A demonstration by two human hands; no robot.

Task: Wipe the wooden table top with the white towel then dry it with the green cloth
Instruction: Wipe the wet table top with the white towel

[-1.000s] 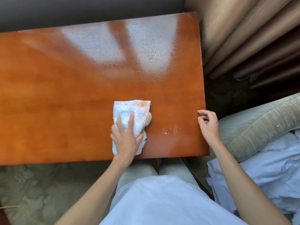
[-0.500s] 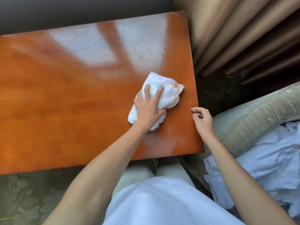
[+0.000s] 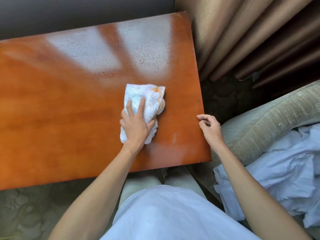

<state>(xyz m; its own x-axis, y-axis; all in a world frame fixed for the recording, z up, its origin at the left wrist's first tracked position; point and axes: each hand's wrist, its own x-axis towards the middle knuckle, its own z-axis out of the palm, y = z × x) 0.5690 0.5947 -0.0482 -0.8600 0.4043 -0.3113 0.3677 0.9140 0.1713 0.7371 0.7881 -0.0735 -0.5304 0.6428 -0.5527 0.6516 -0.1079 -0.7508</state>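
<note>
The glossy orange-brown wooden table top (image 3: 60, 122) fills the left and middle of the view. A crumpled white towel (image 3: 152, 99) with an orange stain lies on its right half. My left hand (image 3: 136, 123) presses flat on the towel, fingers stretched forward over it and the thumb against its right side. My right hand (image 3: 210, 129) rests at the table's right edge with loosely curled fingers and holds nothing. A small patch of droplets (image 3: 174, 136) sits between the towel and the right edge. No green cloth shows in this view.
Brown curtains (image 3: 251, 37) hang at the upper right. A grey-green sofa arm (image 3: 270, 122) stands right of the table, with crumpled pale blue fabric (image 3: 285, 179) on it. Patterned carpet (image 3: 26, 210) lies below the table's near edge. Window glare (image 3: 107, 47) whitens the far table top.
My left hand swept the towel out toward the far right edge, then drew it back left and nearer to me. My right hand stayed at the table's right edge.
</note>
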